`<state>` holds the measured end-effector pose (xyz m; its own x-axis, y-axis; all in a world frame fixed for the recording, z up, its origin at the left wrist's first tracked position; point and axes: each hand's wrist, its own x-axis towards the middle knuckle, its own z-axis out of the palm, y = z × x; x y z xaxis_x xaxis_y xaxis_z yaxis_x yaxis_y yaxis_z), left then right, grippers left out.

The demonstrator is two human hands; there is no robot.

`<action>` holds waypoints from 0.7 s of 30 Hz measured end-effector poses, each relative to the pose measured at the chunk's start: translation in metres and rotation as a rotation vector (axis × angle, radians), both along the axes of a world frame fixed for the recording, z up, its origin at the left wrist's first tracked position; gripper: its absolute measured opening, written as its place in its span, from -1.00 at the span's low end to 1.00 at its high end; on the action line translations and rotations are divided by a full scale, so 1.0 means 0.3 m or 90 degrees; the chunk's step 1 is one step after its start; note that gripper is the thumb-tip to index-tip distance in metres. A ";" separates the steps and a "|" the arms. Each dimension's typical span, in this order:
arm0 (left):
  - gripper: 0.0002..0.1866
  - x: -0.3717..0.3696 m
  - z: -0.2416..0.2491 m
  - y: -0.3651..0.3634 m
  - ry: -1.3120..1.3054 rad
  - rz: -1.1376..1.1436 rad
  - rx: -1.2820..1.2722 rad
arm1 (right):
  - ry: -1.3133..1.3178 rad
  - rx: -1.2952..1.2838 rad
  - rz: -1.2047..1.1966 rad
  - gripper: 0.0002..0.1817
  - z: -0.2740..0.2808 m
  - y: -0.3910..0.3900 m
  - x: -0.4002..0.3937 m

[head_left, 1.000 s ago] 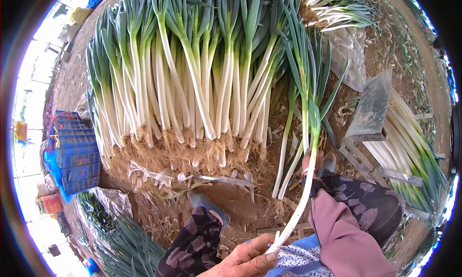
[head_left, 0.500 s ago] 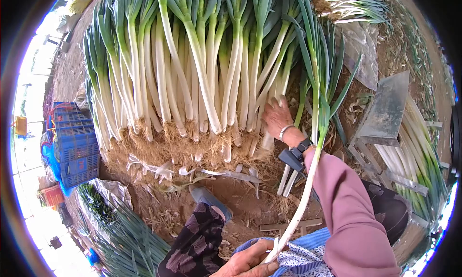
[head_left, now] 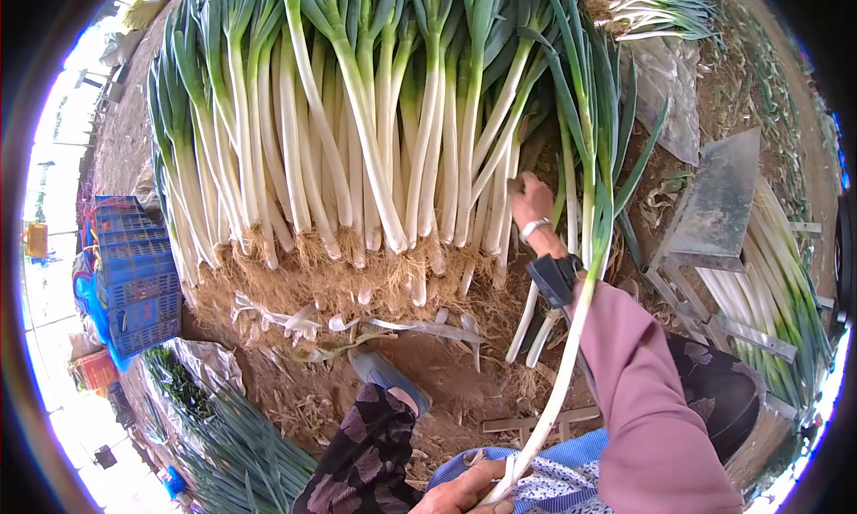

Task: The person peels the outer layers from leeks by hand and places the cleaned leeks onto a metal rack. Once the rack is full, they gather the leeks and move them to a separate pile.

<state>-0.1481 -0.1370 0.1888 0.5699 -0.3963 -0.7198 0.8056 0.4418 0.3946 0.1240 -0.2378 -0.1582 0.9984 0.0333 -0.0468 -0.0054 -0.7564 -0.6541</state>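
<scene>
My left hand (head_left: 469,490), at the bottom edge, is closed round the white lower end of a long leek (head_left: 558,380). The leek slants up across my right forearm, its green leaves at the upper right. A small pale strip stands off the stem beside the left fingers. My right hand (head_left: 533,203), wearing a bracelet and a dark wrist device (head_left: 555,278), is at the right side of a large pile of leeks (head_left: 384,175) with roots toward me. Its fingers are curled, and whatever they hold is hidden. Two thin leeks (head_left: 525,327) lie below that wrist.
Blue crates (head_left: 141,286) stand at the left. More leeks (head_left: 241,451) lie at the lower left, and others (head_left: 768,291) rest in a metal rack (head_left: 714,206) at the right. Peeled skins (head_left: 420,327) litter the soil before the pile. My shoe (head_left: 388,377) is close by.
My right hand has moved slightly right and up, away from the root ends, and its fingers are more curled. The left hand still grips the leek, slightly lower in view.
</scene>
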 end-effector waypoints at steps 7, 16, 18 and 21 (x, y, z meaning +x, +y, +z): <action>-0.56 -0.013 -0.012 0.035 -0.082 0.049 0.089 | 0.163 -0.047 -0.099 -0.48 0.061 0.164 0.080; -0.56 -0.022 0.004 0.039 -0.111 0.031 0.112 | 0.302 0.336 -0.419 -0.77 0.029 0.042 0.101; -0.62 -0.021 0.008 0.028 -0.114 0.008 0.109 | 0.285 0.592 -0.377 -0.63 0.088 -0.085 0.012; -0.70 -0.045 -0.006 0.018 -0.066 -0.111 0.077 | 0.402 0.665 -0.253 -0.62 0.179 -0.238 -0.127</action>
